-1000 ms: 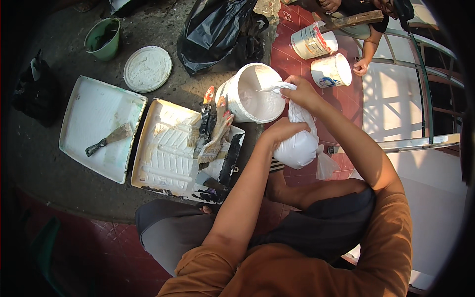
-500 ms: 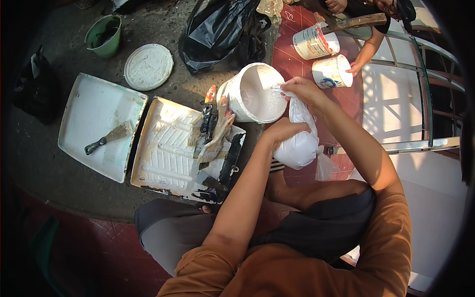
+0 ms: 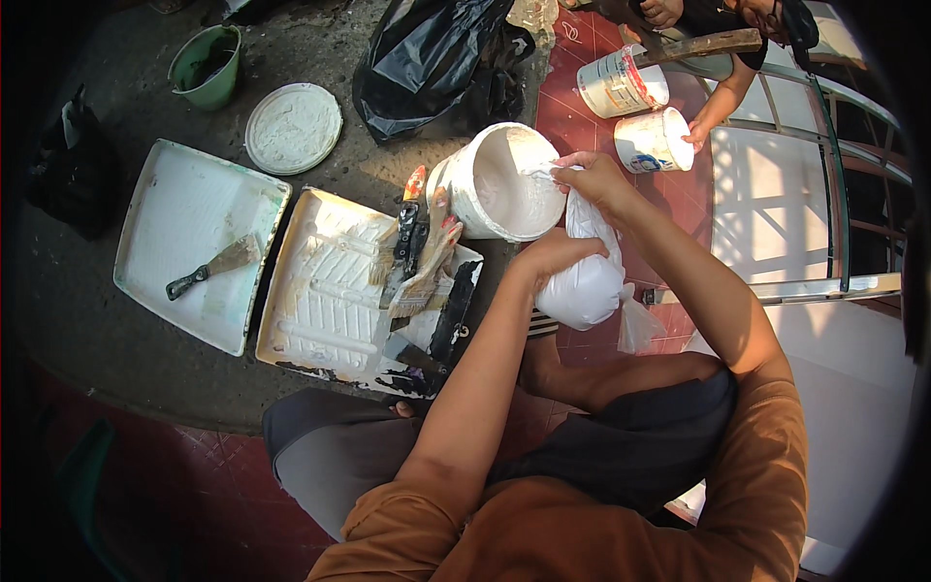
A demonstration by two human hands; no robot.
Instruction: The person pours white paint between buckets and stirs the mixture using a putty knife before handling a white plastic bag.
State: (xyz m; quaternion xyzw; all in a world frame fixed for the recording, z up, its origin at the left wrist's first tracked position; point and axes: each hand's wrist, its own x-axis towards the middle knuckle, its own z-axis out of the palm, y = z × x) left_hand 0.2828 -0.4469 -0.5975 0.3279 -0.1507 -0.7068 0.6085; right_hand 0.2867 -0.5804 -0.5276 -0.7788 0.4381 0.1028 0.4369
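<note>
A plump plastic bag of white material (image 3: 585, 291) hangs tilted between my hands, its narrow neck pointing up toward a white bucket (image 3: 519, 184). My left hand (image 3: 562, 257) is closed around the upper part of the bag's body. Higher up, my right hand (image 3: 593, 181) pinches the neck at the bucket's right rim. The bucket lies tipped with its mouth facing me, and its inner wall is coated in white. Just left of my left forearm, several paintbrushes (image 3: 419, 276) rest on a paint tray (image 3: 325, 281) smeared white and black.
Further left, a second tray (image 3: 199, 218) holds a scraper (image 3: 213, 267). Behind are a white-coated round lid (image 3: 293, 128), a green pail (image 3: 206, 68) and a black plastic bag (image 3: 432, 73). At the upper right, another person's hand (image 3: 696, 134) touches a white tub (image 3: 652, 141).
My right hand has shifted slightly at the bag's neck, and white material now shows at the bag's opening by the bucket's mouth. My left hand keeps its hold.
</note>
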